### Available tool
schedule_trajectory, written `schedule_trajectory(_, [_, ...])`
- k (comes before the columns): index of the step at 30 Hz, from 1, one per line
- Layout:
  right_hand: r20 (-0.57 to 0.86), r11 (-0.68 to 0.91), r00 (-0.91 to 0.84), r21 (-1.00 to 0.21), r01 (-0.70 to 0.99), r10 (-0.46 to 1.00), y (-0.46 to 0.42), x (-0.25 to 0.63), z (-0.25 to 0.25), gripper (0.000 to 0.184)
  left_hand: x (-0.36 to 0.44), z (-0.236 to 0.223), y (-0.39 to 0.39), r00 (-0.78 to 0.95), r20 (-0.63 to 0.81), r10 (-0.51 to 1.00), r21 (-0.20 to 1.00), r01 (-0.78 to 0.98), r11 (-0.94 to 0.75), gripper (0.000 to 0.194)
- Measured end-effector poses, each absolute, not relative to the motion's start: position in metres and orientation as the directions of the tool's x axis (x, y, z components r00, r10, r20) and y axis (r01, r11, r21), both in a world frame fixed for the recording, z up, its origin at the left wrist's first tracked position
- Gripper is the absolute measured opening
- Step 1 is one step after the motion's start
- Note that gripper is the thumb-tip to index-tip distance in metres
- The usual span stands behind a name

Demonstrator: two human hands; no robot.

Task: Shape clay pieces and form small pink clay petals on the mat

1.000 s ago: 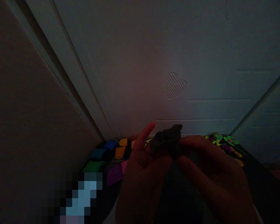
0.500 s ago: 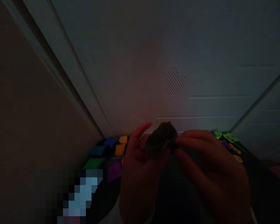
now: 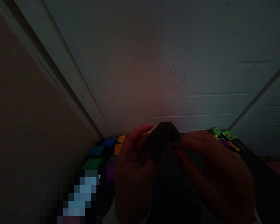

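A dark flower-shaped clay piece (image 3: pixel 163 140), with folds meeting at its middle, is held up between both hands. My left hand (image 3: pixel 135 168) supports it from the left and below, the index finger stretched out beside it. At its right edge, the thumb and fingertips of my right hand (image 3: pixel 214 171) pinch a petal. Dim light hides the piece's true colour and the exact finger contacts.
Coloured soft blocks lie at left: green (image 3: pixel 92 163), teal (image 3: pixel 97 151), blue (image 3: pixel 109 142), orange (image 3: pixel 118 150) and purple (image 3: pixel 111 172). Green flower shapes (image 3: pixel 228 135) lie at back right. A pale panel with embossed hearts (image 3: pixel 174 80) rises behind the dark tabletop (image 3: pixel 254 174).
The clay piece has turned, so its folded centre and rounded petals face me more. My left hand has shifted slightly left; my right fingers still pinch the right edge.
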State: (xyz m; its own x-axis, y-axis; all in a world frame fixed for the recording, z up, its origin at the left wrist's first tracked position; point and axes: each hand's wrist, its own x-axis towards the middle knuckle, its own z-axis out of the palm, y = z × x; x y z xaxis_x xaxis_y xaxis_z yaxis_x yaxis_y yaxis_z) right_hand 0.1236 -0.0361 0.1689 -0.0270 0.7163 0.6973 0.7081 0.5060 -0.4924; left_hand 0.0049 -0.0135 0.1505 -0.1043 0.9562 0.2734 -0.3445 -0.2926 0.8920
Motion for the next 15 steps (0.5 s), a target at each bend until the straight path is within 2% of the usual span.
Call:
schedule_trajectory(8, [0.649, 0.488, 0.005, -0.578, 0.654, 0.761, -0.0404, 0.1232, 0.1691, 0.019, 0.0001, 0.1514, -0.0094, -0.033, 0.291, 0.956, 0.898, -0.334, -0.285, 0.043])
schedule_trajectory(15, [0.636, 0.475, 0.029, -0.605, 0.639, 0.771, -0.0408, 0.1212, 0.1717, 0.014, -0.0009, 0.1498, -0.0099, -0.023, 0.274, 0.962, 0.897, -0.354, -0.264, 0.041])
